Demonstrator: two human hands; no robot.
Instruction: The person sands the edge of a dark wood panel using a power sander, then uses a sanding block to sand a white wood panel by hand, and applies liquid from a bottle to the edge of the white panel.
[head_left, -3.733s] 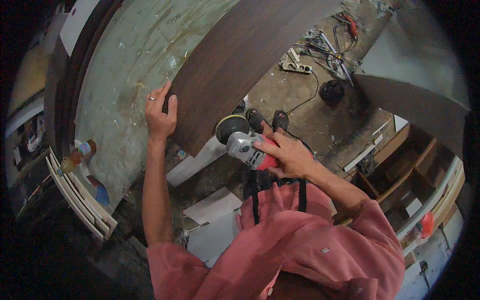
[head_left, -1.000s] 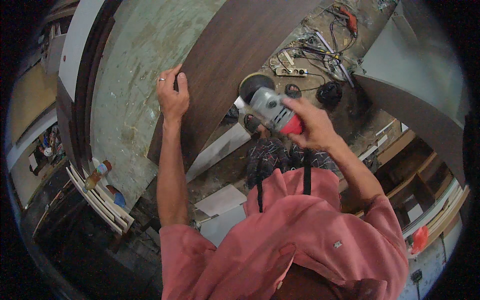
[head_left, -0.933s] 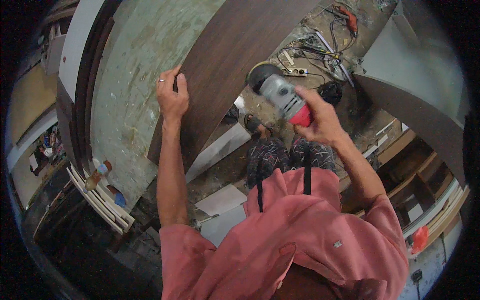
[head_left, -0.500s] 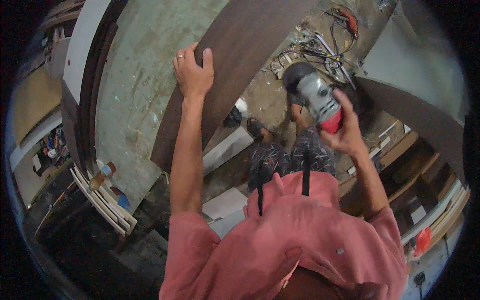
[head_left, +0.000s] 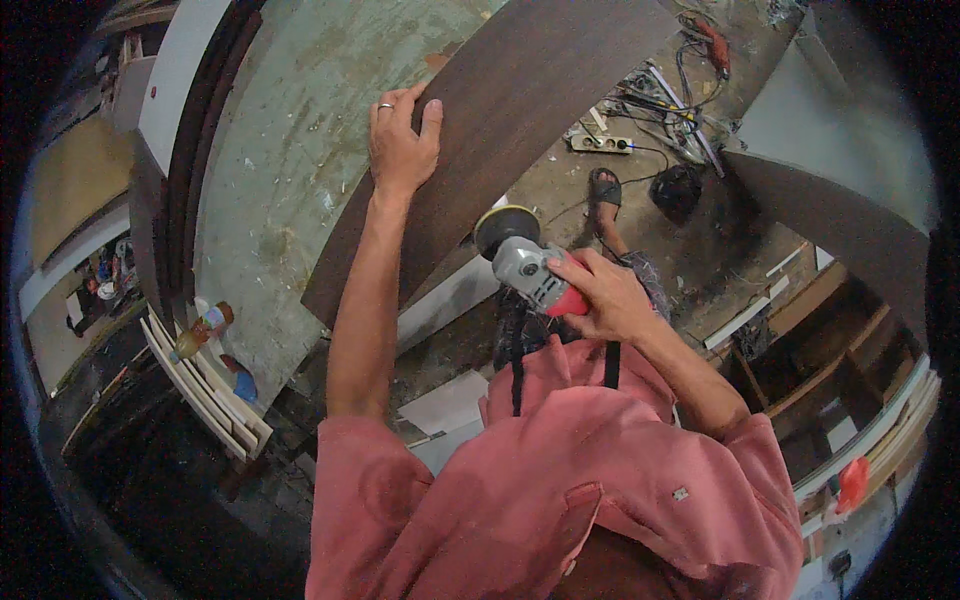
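Note:
My left hand [head_left: 405, 143], with a ring on one finger, grips the long left edge of a dark brown wooden board [head_left: 500, 110]. Its thumb lies on the board's face while the other fingers bend over the edge, partly hidden. In my right hand [head_left: 615, 295] is an angle grinder [head_left: 525, 265] with a grey body and a red rear part. The grinder's round dark pad [head_left: 507, 230] has a yellowish rim and is beside the board's right edge; whether it touches the board I cannot tell.
Under the board is a worn greenish work surface [head_left: 300, 130]. A power strip [head_left: 600, 144], tangled cables and an orange-red power tool [head_left: 712, 45] lie on the floor ahead. A bottle [head_left: 203, 330] is at the left, near stacked pale strips [head_left: 205, 395]. An open wooden cabinet frame [head_left: 815, 350] stands at right.
My right hand has brought the grinder left and nearer to my body, close to the board's edge. The left hand stays on the board. The power strip and my sandalled foot have come into sight.

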